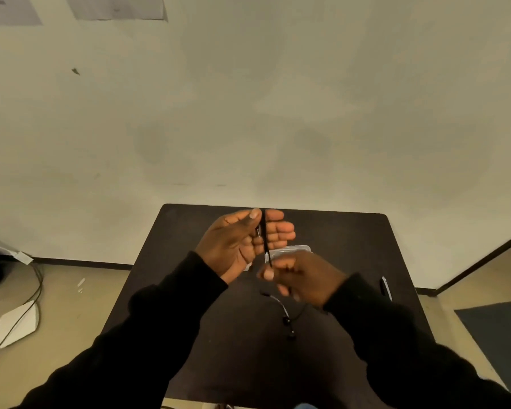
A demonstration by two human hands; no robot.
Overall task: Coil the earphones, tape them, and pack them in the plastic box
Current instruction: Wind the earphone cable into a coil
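Observation:
Black earphones [265, 240] run as a taut cord across my left hand [242, 240], which is raised above the dark table [189, 290] with its fingers spread and the thumb pinning the cord near the plug. My right hand [301, 276] sits lower and pinches the same cord. The loose end with the earbuds [286, 320] hangs down from it and lies on the table. A clear plastic box [292, 250] lies on the table behind my hands, mostly hidden by them. I see no tape.
A dark pen-like object [386, 287] lies near the table's right edge. On the floor to the left lie a white device [18, 323] and loose cables [36, 287]. A wall stands right behind the table.

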